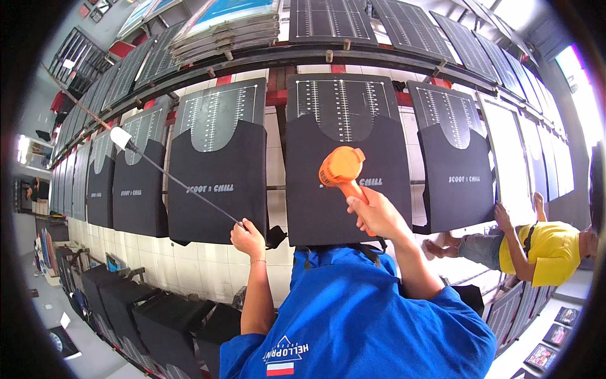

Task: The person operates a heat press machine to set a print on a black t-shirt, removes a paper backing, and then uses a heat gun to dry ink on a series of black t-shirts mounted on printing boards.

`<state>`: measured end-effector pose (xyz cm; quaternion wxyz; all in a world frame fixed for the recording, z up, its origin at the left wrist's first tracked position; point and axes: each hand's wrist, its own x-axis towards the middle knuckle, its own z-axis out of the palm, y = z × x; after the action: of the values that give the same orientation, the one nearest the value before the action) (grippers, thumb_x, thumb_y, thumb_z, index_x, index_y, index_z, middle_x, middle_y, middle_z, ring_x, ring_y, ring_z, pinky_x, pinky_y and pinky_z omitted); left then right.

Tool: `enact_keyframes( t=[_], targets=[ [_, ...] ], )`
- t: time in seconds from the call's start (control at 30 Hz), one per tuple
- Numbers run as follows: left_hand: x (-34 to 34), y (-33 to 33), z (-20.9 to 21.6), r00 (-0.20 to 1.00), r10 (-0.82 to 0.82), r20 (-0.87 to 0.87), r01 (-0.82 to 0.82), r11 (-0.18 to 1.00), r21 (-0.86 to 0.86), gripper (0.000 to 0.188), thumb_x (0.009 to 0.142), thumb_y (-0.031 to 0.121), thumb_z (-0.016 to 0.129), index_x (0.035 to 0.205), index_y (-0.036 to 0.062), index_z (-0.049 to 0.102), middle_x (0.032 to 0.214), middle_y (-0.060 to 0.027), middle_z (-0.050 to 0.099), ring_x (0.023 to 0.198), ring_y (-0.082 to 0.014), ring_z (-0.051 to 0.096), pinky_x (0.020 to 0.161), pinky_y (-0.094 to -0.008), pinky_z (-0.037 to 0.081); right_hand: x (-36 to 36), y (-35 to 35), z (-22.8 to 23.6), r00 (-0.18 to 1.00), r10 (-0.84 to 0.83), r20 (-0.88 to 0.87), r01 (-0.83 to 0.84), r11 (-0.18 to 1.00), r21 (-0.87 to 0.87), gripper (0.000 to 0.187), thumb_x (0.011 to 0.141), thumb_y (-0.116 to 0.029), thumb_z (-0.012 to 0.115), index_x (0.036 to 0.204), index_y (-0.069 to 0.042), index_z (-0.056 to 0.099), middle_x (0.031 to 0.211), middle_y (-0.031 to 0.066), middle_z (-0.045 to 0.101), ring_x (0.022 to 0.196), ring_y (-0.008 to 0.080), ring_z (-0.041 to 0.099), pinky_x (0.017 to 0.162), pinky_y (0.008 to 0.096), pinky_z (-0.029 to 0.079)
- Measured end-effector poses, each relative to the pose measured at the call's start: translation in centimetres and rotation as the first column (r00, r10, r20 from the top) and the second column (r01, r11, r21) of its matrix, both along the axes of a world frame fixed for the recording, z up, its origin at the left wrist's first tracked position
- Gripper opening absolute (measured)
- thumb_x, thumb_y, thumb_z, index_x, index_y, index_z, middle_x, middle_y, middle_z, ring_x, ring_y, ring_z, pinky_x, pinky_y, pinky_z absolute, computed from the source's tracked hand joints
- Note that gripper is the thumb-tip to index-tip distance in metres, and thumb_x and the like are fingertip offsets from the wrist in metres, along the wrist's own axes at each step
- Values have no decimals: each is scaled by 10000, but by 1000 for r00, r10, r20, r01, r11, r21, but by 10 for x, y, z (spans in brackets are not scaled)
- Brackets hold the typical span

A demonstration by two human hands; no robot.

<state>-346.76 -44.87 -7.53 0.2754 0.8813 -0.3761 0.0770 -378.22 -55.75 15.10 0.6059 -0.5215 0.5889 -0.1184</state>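
Right hand (377, 213): closed in a full fist round the handle of an orange heat gun (341, 168), the gun's body standing above the hand and facing a black shirt (347, 183) stretched on a board directly ahead. The gun appears close to the fabric; contact cannot be confirmed.

Left hand (247, 238): closed round the near end of a thin dark rod (180, 182). The rod runs up and away to the left of this hand, crossing a second black shirt (218, 183), and ends in a white pad (120, 137) near a third shirt further left.

Both forearms rise from a blue top (353, 322) in the lower part of the view.

Beyond the hands, further boards with black shirts hang in a row to either side on a long dark rail (265, 60), each board showing white ruled markings above the collar. A white tiled surface (189, 265) lies below the row.

To the right of the right hand, another person in a yellow top (549, 249) crouches, one hand raised to the lower edge of the next shirt (457, 183).
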Motion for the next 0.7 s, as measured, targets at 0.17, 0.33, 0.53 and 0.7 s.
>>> enact_keyframes(
  t=[0.17, 0.33, 0.53, 0.7],
  targets=[
    [4, 2, -4, 999, -1, 33, 1, 1000, 7, 302, 933, 264, 570, 755, 22, 601, 707, -138, 610, 726, -357, 577, 681, -482, 431, 0, 1, -7, 1000, -6, 0, 6, 1000, 0, 351, 973, -327, 551, 1055, 13, 588, 827, 50, 641, 595, 108, 599, 503, 267, 507],
    [2, 1, -5, 998, 16, 59, -14, 999, -34, 293, 928, 249, 583, 735, 29, 587, 691, -124, 602, 709, -351, 567, 675, -474, 428, -9, 0, 1, 998, -8, -66, 9, 1000, 17, 360, 969, -344, 554, 1063, 1, 594, 821, 45, 642, 598, 105, 607, 484, 266, 505],
    [3, 0, -3, 1000, -1, 15, 2, 1000, -29, 261, 920, 236, 583, 774, 20, 592, 752, -126, 604, 759, -350, 571, 691, -471, 426, -33, 7, -3, 985, -121, -122, 119, 993, -23, 357, 983, -320, 538, 1095, 16, 586, 848, 52, 651, 570, 82, 579, 516, 244, 509],
    [7, 2, -5, 999, -47, 1, 47, 999, 6, 250, 915, 235, 583, 823, 3, 596, 832, -135, 595, 830, -355, 565, 735, -473, 427, -48, 14, -1, 958, -250, -141, 245, 968, -52, 354, 976, -326, 548, 1083, 10, 583, 840, 46, 646, 577, 87, 589, 517, 255, 516]
  ],
)
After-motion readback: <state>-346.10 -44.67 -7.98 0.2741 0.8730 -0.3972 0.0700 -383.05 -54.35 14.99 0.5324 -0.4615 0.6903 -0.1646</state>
